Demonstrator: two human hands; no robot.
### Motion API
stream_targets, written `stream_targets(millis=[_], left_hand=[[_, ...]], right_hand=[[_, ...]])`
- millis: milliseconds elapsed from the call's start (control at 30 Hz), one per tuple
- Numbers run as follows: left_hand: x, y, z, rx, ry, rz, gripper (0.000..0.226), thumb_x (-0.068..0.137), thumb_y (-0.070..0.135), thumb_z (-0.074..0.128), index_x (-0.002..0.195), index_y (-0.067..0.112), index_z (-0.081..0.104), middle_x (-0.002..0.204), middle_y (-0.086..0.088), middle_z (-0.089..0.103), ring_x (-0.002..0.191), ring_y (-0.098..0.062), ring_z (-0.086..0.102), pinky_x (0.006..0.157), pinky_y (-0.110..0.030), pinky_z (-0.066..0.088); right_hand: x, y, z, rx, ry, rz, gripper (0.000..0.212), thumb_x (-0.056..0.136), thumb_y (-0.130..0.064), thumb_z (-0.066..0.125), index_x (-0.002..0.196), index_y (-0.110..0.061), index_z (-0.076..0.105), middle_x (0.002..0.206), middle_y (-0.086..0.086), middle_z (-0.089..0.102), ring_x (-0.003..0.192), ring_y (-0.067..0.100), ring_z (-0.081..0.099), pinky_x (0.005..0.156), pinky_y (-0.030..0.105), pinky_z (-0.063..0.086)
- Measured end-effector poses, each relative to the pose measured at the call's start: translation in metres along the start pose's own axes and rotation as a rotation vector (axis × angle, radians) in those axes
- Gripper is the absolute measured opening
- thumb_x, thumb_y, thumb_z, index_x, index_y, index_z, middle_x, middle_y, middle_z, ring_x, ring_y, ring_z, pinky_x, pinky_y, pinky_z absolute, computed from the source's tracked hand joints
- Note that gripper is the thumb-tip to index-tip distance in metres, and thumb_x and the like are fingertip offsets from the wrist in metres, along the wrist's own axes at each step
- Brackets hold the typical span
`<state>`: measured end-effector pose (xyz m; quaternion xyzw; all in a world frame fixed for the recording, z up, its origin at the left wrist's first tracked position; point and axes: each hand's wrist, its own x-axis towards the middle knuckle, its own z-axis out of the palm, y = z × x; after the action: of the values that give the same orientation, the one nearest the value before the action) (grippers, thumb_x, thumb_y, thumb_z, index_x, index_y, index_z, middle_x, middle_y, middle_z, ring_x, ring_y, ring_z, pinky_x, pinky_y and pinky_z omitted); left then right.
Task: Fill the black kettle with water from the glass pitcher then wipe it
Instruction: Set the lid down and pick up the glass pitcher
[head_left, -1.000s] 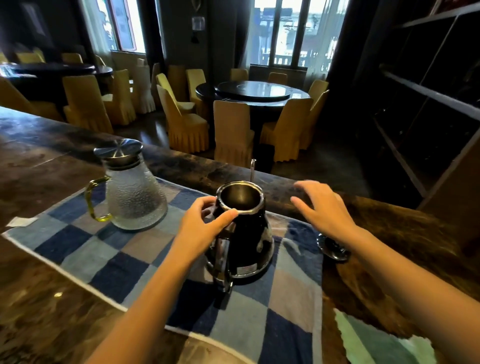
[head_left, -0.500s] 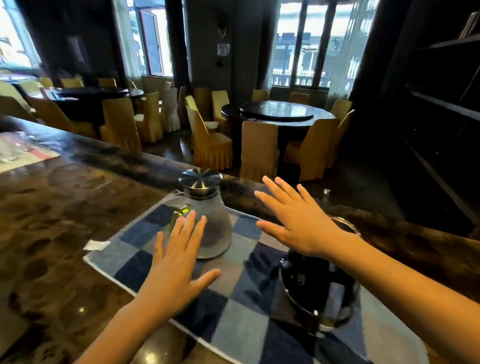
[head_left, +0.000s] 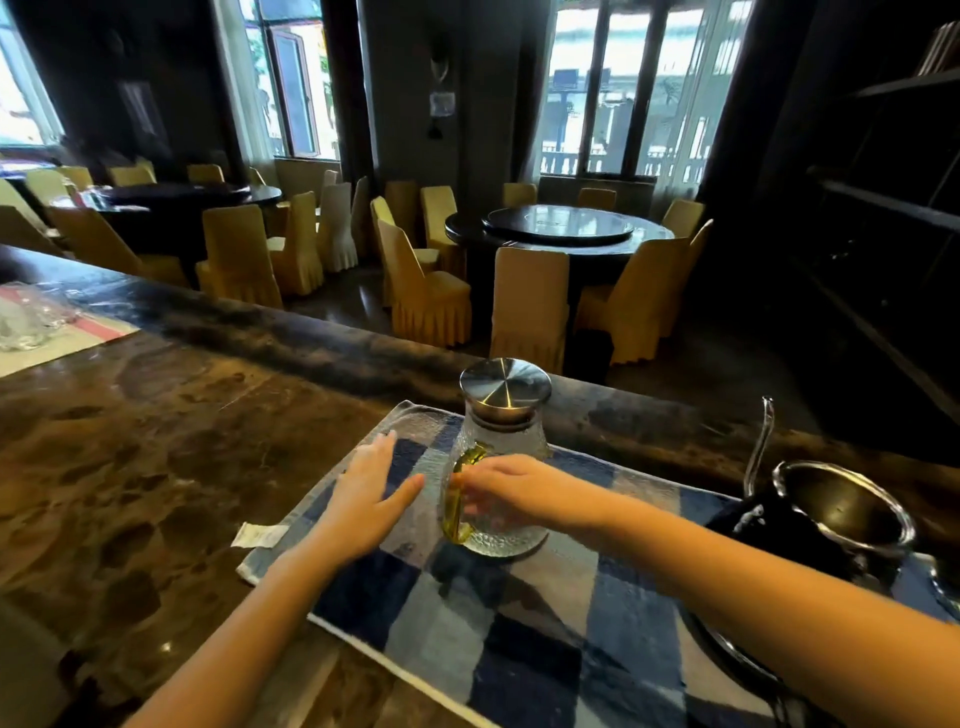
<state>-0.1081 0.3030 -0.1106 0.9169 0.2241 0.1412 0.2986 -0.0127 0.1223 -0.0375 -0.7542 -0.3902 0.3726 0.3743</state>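
Observation:
The glass pitcher (head_left: 500, 434), textured, with a steel lid and a yellow-green handle, stands on the blue checked cloth (head_left: 519, 623). My right hand (head_left: 514, 493) reaches across in front of it, fingers curled around the handle. Flat on the cloth just left of the pitcher lies my left hand (head_left: 363, 499), fingers spread, holding nothing. The black kettle (head_left: 769, 525) sits at the right edge of the view, lid off. Its steel rim is open and its thin spout rises behind. My right forearm hides its lower part.
The cloth lies on a dark marble counter (head_left: 156, 467). A small white paper tag (head_left: 258, 535) sits at the cloth's left corner. Clear glassware on a mat (head_left: 31, 317) stands far left. Beyond the counter are round tables and yellow-covered chairs.
The view has swung left, putting the kettle at the right edge. My right hand dropped from the air onto the pitcher's handle. My left hand moved left and settled on the cloth.

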Motion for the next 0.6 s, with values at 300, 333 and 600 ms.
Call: stream_targets(millis=[300,333,600], left_hand=[[0.016,0.015,0.034,-0.413,-0.230,0.065,0.084,0.084,0.052,0.055,0.148,0.029,0.005,0.158,-0.001,0.011,0.145,-0.020,0.016,0.117,-0.045,0.018],[0.015,0.015,0.035,-0.461,-0.251,0.064,0.094,0.075,0.064,0.056,0.148,0.031,0.007,0.157,0.000,0.017,0.143,-0.020,0.021,0.116,-0.047,0.023],[0.010,0.022,0.054,-0.576,-0.212,0.092,0.078,0.069,0.047,0.070,0.131,0.040,0.023,0.124,0.015,0.042,0.115,-0.004,0.044,0.083,-0.009,0.038]], right_hand=[[0.007,0.010,0.019,0.615,0.125,0.220,0.037,0.100,-0.035,0.041,0.113,-0.012,0.067,0.107,0.005,0.073,0.105,0.018,0.066,0.095,0.034,0.047],[0.005,0.011,0.019,0.613,0.135,0.215,0.037,0.101,-0.033,0.040,0.113,-0.010,0.066,0.105,0.006,0.073,0.103,0.018,0.067,0.097,0.035,0.048],[-0.025,0.029,0.014,0.520,0.201,0.135,0.043,0.104,-0.036,0.027,0.080,-0.015,0.056,0.069,0.000,0.057,0.073,0.014,0.060,0.081,0.032,0.049]])
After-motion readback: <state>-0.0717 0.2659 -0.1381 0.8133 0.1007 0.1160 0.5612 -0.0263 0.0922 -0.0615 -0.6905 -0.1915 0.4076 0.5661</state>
